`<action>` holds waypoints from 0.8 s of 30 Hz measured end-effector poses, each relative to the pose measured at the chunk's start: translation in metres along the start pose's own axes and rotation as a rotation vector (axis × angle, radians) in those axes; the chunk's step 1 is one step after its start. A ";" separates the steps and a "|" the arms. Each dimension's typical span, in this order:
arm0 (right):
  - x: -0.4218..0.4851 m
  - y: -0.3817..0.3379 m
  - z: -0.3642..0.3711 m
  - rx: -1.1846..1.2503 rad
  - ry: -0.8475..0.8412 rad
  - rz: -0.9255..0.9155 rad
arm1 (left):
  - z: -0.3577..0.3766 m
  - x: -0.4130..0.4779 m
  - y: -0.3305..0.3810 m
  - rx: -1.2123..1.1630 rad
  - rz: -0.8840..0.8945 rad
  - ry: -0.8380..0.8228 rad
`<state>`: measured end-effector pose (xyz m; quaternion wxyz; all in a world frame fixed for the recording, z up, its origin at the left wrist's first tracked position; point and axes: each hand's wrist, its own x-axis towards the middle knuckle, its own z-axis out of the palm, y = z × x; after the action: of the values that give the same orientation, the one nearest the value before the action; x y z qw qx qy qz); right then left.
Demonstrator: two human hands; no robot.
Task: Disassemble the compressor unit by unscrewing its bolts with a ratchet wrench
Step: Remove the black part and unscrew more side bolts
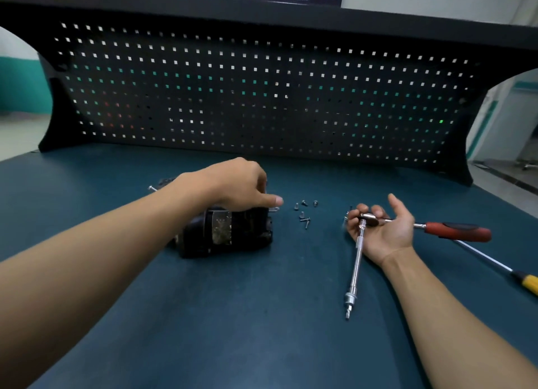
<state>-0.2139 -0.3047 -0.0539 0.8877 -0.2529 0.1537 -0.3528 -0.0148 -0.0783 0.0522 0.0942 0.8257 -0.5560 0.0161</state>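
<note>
The black compressor unit point(227, 234) lies on the dark teal bench top, left of centre. My left hand point(241, 184) reaches over its top, fingers curled down onto its far right end, where a small metal part shows under the fingertips. My right hand point(381, 228) lies palm up to the right, fingers curled round the head of the ratchet wrench point(454, 230), whose red handle points right. A long chrome extension bar point(356, 266) with a bit hangs from the head toward me. Several loose bolts point(304, 213) lie between the hands.
A screwdriver with a yellow handle point(529, 283) lies at the right edge, shaft pointing toward the wrench. A black pegboard point(262, 97) stands upright along the back of the bench top point(233, 315). A thin metal rod point(151, 188) sticks out behind the unit.
</note>
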 end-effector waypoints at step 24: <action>0.002 0.002 0.001 0.048 0.045 -0.015 | -0.010 0.018 -0.020 -0.209 0.085 0.117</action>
<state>-0.2109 -0.3047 -0.0542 0.8872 -0.2244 0.1634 -0.3687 0.0117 -0.0860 0.0621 0.2112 0.7849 -0.5825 0.0103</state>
